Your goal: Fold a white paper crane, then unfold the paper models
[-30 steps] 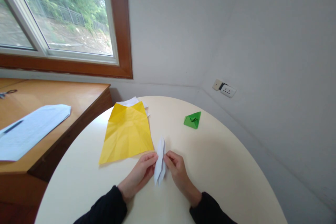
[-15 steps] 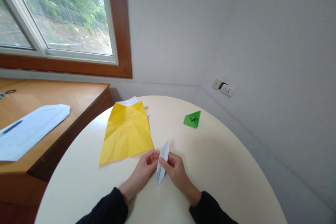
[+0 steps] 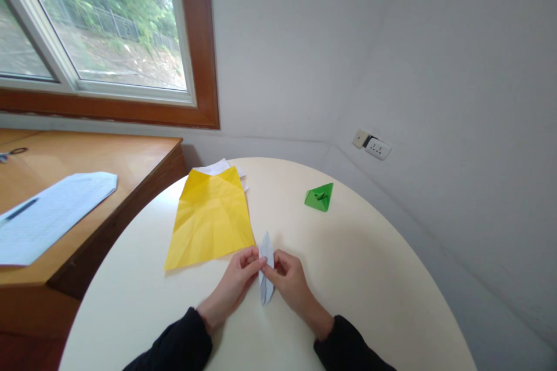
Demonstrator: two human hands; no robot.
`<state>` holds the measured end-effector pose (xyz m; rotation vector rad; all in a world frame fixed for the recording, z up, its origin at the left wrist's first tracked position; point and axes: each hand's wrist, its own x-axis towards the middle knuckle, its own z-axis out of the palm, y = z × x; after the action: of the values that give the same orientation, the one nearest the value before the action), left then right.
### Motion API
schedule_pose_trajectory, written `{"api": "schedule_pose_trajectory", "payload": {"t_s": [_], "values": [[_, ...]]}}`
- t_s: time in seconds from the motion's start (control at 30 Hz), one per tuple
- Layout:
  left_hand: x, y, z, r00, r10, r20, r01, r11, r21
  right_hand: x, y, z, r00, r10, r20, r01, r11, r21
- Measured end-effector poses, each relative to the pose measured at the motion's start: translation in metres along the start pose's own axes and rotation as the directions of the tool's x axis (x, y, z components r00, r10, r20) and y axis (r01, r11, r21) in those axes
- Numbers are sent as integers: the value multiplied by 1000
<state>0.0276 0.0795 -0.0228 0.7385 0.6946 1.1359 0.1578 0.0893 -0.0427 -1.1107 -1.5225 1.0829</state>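
A narrow piece of folded white paper [image 3: 267, 249], pointed at its far end, stands out between my two hands above the round table. My left hand [image 3: 240, 272] pinches its left edge with thumb and fingertips. From the other side my right hand [image 3: 289, 278] grips it, the thumb lying across its face and the other fingers curled behind. Just beyond my left hand lies a creased yellow paper sheet [image 3: 213, 217]. Farther off to the right sits a folded green paper piece [image 3: 319, 197].
White paper [image 3: 215, 168] sticks out from under the yellow sheet's far edge. On the wooden desk [image 3: 143, 156] at left are a written sheet [image 3: 65, 214], a pen [image 3: 21, 209] and partly visible scissors [image 3: 15, 152]. Walls border the round table [image 3: 369, 278] behind and right.
The folded white paper has turned from leaning right to nearly upright in view, its far tip shifting left. My left thumb now presses onto its edge. Other things stay where they were.
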Motion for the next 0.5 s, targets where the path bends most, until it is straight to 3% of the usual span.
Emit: {"api": "schedule_pose_trajectory", "payload": {"t_s": [0.27, 0.5], "values": [[-1, 2, 1, 1000, -13, 10, 14, 1000, -25, 4, -7, 0, 981, -178, -79, 177, 984, -20], [0, 3, 0, 1000, -12, 10, 13, 997, -83, 2, -12, -5, 994, -102, 38, 95, 982, 161]]}}
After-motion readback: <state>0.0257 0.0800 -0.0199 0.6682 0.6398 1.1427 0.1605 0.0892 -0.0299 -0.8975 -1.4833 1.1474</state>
